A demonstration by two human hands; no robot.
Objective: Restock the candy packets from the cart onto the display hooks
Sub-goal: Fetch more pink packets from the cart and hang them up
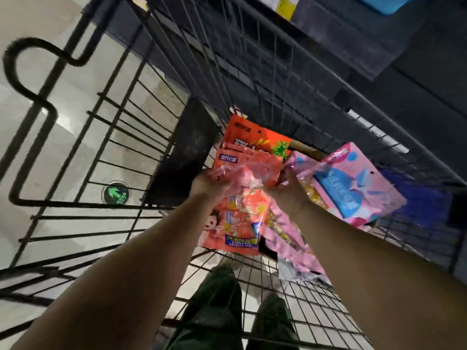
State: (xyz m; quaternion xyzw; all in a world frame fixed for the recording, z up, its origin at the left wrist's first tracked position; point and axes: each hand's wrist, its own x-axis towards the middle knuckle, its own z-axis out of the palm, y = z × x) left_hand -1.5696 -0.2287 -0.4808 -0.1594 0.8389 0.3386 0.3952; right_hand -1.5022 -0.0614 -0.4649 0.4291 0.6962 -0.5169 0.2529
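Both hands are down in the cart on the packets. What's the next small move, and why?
Probably lift the orange-red candy packets straight up out of the wire cart. The left hand and right hand both appear closed on that bunch, while the pink packets lie loose beside it; no display hooks are in view yet.

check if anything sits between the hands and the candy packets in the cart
Nothing visible does. Both hands are already down inside the wire cart: the left hand is on the orange candy packets, and the right hand reaches among the pink packets. The display hooks are out of view.
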